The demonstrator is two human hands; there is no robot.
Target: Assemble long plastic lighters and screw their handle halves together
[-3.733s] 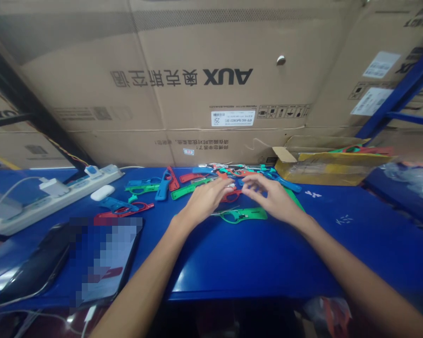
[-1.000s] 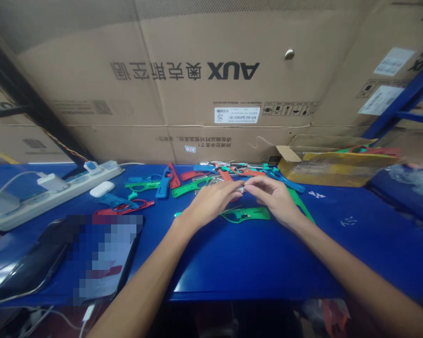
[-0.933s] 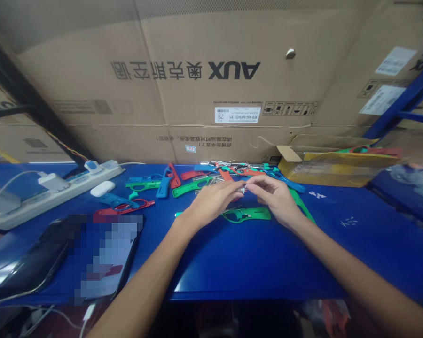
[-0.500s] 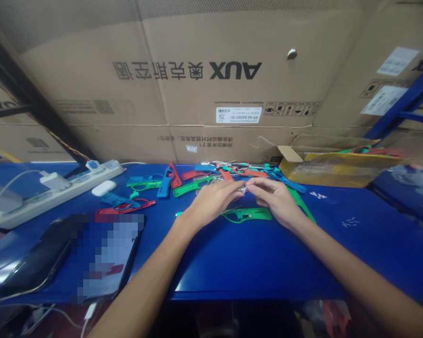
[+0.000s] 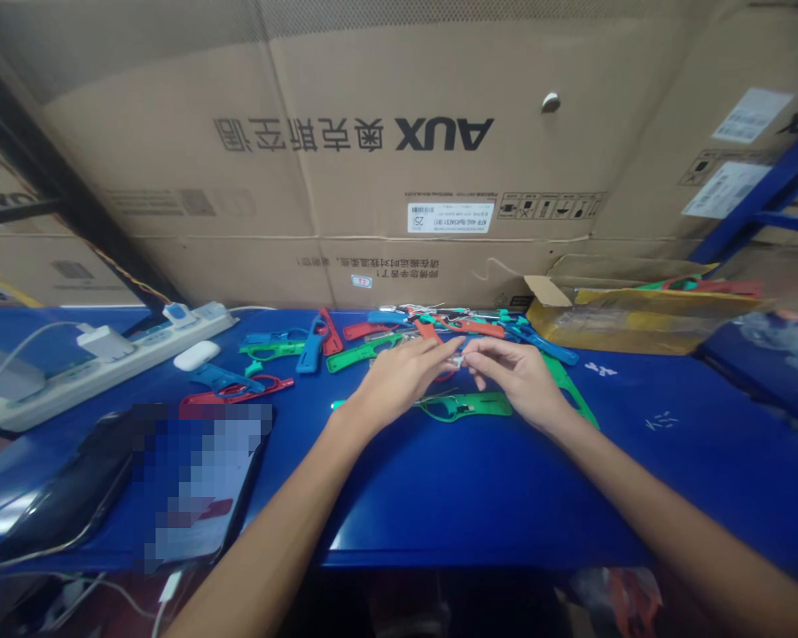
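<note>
My left hand (image 5: 402, 377) and my right hand (image 5: 515, 377) meet above the blue table, fingertips almost touching. Between them is a small whitish part (image 5: 458, 361), pinched by both hands; its shape is too small to make out. Just beneath lies a green plastic casing half (image 5: 482, 405) with a trigger-guard loop, like that of a long lighter, with small parts in it. Another green casing (image 5: 575, 394) lies partly behind my right wrist. Beyond my left hand rest a green casing (image 5: 359, 354) and a blue casing (image 5: 312, 346).
A cardboard box (image 5: 618, 323) of coloured casings stands at the back right. Small white pieces (image 5: 600, 369) lie at the right. To the left are a power strip (image 5: 106, 363), a white earbud case (image 5: 196, 355), and a phone-like device (image 5: 239, 478). A large carton (image 5: 346, 195) walls the back.
My right fingers have shifted slightly around the small whitish part, and its lower end shows more. The left fingers have straightened a little. The casings on the table have not moved.
</note>
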